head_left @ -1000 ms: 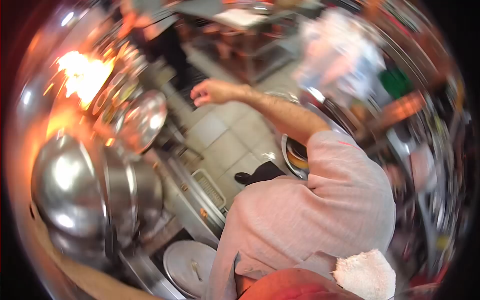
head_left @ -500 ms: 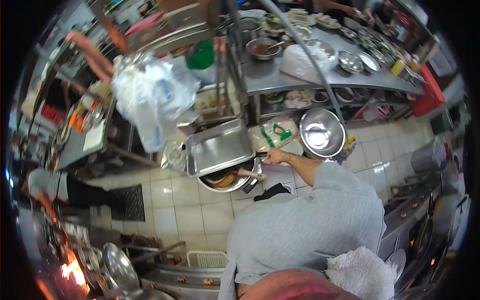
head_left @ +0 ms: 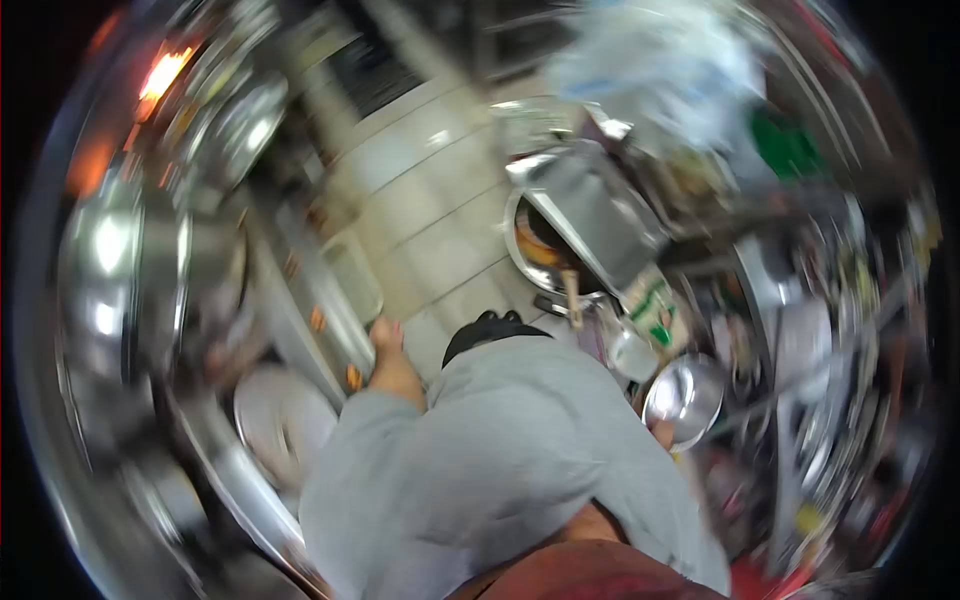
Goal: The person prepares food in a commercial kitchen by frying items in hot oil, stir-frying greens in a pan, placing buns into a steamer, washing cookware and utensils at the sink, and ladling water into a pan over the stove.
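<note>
My left hand [head_left: 387, 335] is low beside the metal edge of the stove, its fingers smeared by motion and nothing distinct in them. On the other side of my body, my right hand [head_left: 662, 432] shows only in part at the near rim of a shiny metal bowl [head_left: 685, 400]; whether it touches the bowl is unclear. Beyond the bowl lies a clear bag with green print [head_left: 655, 315]. A rectangular metal tray [head_left: 605, 215] rests tilted over a round pan [head_left: 520, 245] with a wooden-handled utensil [head_left: 572, 300] in it.
A flame [head_left: 165, 75] burns at the upper left, near blurred pans. Large metal pots [head_left: 110, 270] and a round lid [head_left: 285, 425] stand along the left. A white plastic bag [head_left: 665, 75] hangs at the upper right. A dark mat [head_left: 370, 75] lies on the tiles.
The view has swung back toward the stove. My right hand has left the spot by the tray and is now near the bowl; my left hand has come into view by the stove.
</note>
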### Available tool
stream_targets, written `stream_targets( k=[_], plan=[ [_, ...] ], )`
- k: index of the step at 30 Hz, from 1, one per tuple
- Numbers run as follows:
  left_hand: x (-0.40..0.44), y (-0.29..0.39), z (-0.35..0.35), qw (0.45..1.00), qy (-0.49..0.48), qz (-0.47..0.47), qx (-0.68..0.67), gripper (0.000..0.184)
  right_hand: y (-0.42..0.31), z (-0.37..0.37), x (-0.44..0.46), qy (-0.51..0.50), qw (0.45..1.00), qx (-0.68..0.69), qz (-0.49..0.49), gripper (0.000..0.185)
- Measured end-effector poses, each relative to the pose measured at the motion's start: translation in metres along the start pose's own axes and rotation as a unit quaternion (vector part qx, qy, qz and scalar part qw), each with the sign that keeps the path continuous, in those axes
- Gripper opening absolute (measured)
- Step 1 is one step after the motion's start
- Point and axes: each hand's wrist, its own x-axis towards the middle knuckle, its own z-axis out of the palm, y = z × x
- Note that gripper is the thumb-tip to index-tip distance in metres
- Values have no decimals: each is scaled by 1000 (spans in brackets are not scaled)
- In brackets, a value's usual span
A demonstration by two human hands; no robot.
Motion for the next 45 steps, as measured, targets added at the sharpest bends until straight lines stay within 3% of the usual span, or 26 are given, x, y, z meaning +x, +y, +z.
stream_targets(
  k=[2, 3, 9, 10, 11, 12, 14, 15, 18, 19, 20, 23, 24, 25, 27, 29, 31, 32, 33, 34, 35, 38, 40, 41, 43, 45],
  plan=[
    [-6, 20, 11, 996, -78, 35, 20, 40, 1, -6, 10, -39, 997, 65, 0, 20],
    [-55, 38, 40, 997, 3, 64, 48, 44, -2, -12, 20, -50, 995, 89, 4, 21],
    [-97, 92, 87, 978, -29, 163, -129, 45, -36, -61, 81, 29, 969, 243, 4, 26],
    [-107, 102, 95, 971, 15, 151, -186, 45, -43, -71, 95, 39, 940, 337, 42, 27],
    [-111, 108, 98, 972, 12, 150, -179, 45, -56, -100, 109, -31, 804, 569, 170, 22],
    [-112, 113, 100, 968, 21, 157, -194, 46, -64, -118, 121, 3, 761, 615, 209, 16],
    [-87, 117, 102, 956, 63, 159, -237, 43, -82, -154, 136, 53, 775, 588, 226, 26],
    [-42, 108, 83, 943, 120, 261, -166, 37, -84, -152, 141, 103, 782, 585, 188, 27],
    [-39, 124, 107, 872, 225, 243, -362, 21, -107, -164, 129, 69, 780, 583, 219, 29],
    [-50, 124, 97, 904, 139, 256, -313, 24, -105, -140, 121, 91, 803, 549, 215, 30],
    [-28, 124, 78, 951, 93, 261, -134, 31, -114, -137, 111, 47, 791, 557, 250, 31],
    [65, 145, 67, 922, -170, 212, -274, 32, -128, -104, 66, 14, 814, 505, 286, 29],
    [74, 141, 77, 926, -238, 223, -189, 26, -131, -93, 49, 2, 800, 504, 325, 29],
    [17, 140, 100, 961, -153, 130, -192, 27, -137, -84, 29, -15, 789, 503, 354, 30],
    [-27, 127, 133, 966, -216, 125, 64, 32, -145, -74, -5, -4, 762, 509, 400, 30],
    [-44, 108, 159, 907, -285, 95, 295, 39, -155, -63, -31, 78, 718, 531, 442, 33],
    [-55, 76, 186, 830, -304, 84, 461, 41, -150, -54, -48, -100, 764, 454, 447, 48],
    [-67, 54, 196, 789, -328, 77, 514, 44, -151, -42, -58, -86, 771, 452, 439, 61],
    [-79, 30, 205, 741, -351, 70, 568, 47, -158, -28, -64, -24, 767, 443, 463, 61],
    [-105, 4, 208, 706, -364, 45, 605, 47, -166, -13, -68, 36, 760, 428, 488, 62],
    [-132, -22, 210, 668, -373, 20, 643, 47, -172, -11, -71, 56, 706, 468, 529, 62],
    [-143, -109, 216, 564, -436, -29, 701, 42, -181, 1, -83, 108, 688, 469, 544, 51],
    [-184, -161, 204, 411, -475, 1, 778, 34, -182, 13, -97, 159, 630, 487, 584, 46],
    [-203, -185, 202, 382, -486, 5, 786, 34, -179, 19, -108, 202, 599, 490, 600, 41],
    [-236, -236, 191, 255, -514, 10, 819, 28, -166, 30, -141, 263, 547, 487, 628, 36],
    [-256, -286, 181, 203, -531, 2, 823, 17, -148, 46, -185, 324, 499, 473, 650, 32]
  ],
)
